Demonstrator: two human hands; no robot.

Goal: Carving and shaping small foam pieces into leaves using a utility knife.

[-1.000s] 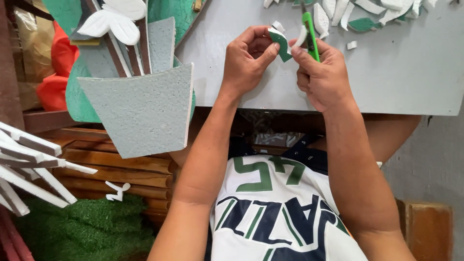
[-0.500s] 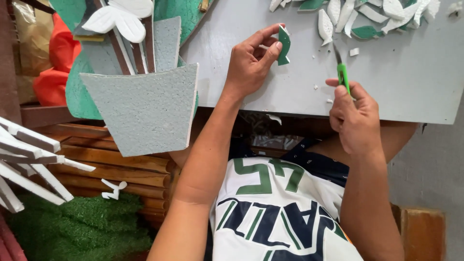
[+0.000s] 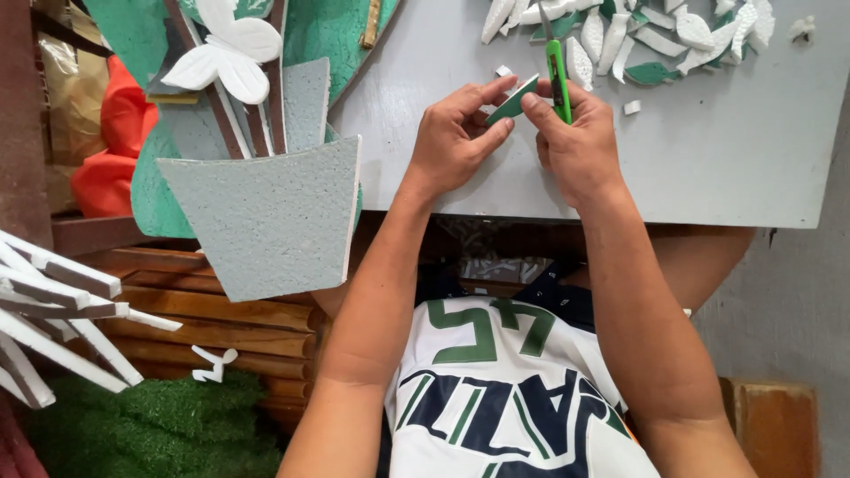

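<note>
Pinched btw. thumb & fingers of the left hand (image 3: 456, 142), the small green-and-white foam piece (image 3: 513, 99) sits just above the grey desk (image 3: 726, 142). It's thin & long, tilted, its far tip up toward the right. The right hand (image 3: 575, 142) grips a green craft knife (image 3: 558, 80), blade end pointing away. Best to keep fingers off the blade's path & cut slowly. More foam bits (image 3: 655, 35) lie farther back; a grey foam pot w/ a white butterfly (image 3: 226, 57) stands left.

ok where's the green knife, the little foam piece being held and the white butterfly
green knife (image 3: 557, 78), head view, on the green handle above the right hand
foam piece (image 3: 513, 99), head view, on its green face between the fingertips
white butterfly (image 3: 232, 55), head view, on the middle where its wings meet
</note>
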